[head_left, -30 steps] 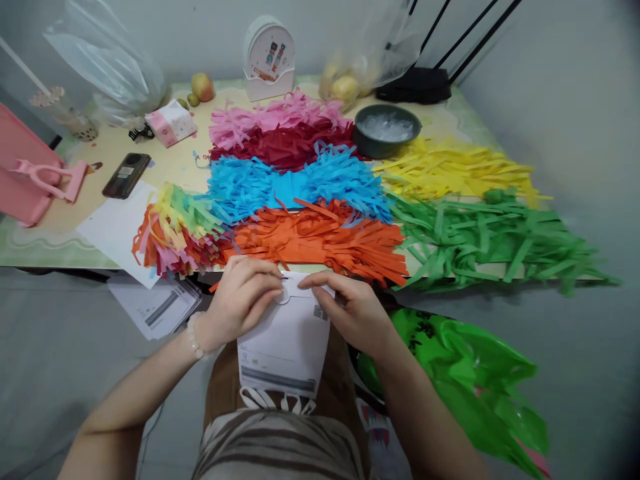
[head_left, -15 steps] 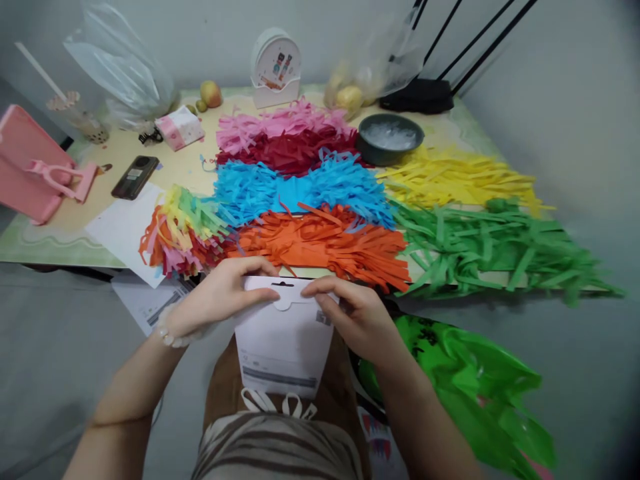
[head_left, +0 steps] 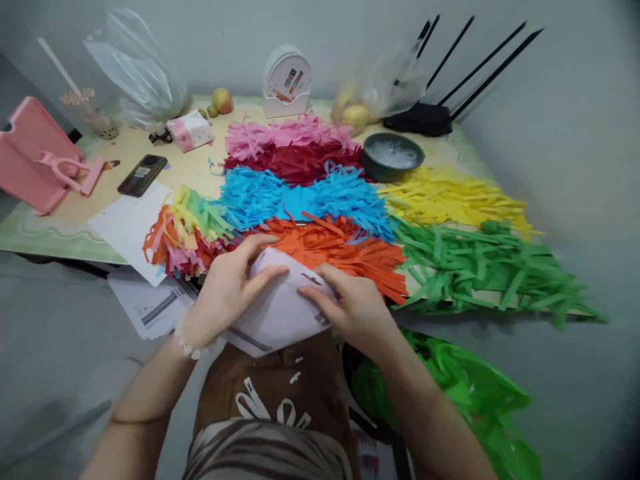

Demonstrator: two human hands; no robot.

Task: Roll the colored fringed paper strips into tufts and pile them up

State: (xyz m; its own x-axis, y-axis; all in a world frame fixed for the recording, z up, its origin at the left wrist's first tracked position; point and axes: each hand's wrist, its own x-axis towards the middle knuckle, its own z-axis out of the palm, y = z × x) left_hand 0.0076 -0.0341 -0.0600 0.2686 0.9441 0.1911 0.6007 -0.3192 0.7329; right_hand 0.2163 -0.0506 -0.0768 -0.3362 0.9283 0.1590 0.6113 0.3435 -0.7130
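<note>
A white paper card (head_left: 280, 303) with a small cut-out slot near its upper edge is held above my lap, tilted, with dark print along its lower edge. My left hand (head_left: 239, 283) grips its left side, thumb on the near face and fingers behind. On the card's right side, close to the slot, my right hand (head_left: 353, 303) pinches it the same way. Just beyond lies a bundle of orange fringed paper (head_left: 340, 250). A multicoloured paper tassel (head_left: 187, 230) rests left of that, near my left hand.
Blue (head_left: 300, 197), dark red, pink, yellow (head_left: 455, 197) and green fringed paper (head_left: 490, 267) cover much of the table. A grey bowl (head_left: 391, 157), a phone (head_left: 143, 175), a pink stand (head_left: 43, 157) and a black router (head_left: 420, 120) stand around. A green plastic bag (head_left: 465, 393) hangs below right.
The card has turned from upright to slanting, its lower end swinging left and up off my lap. Both hands still hold it. The view has shifted slightly.
</note>
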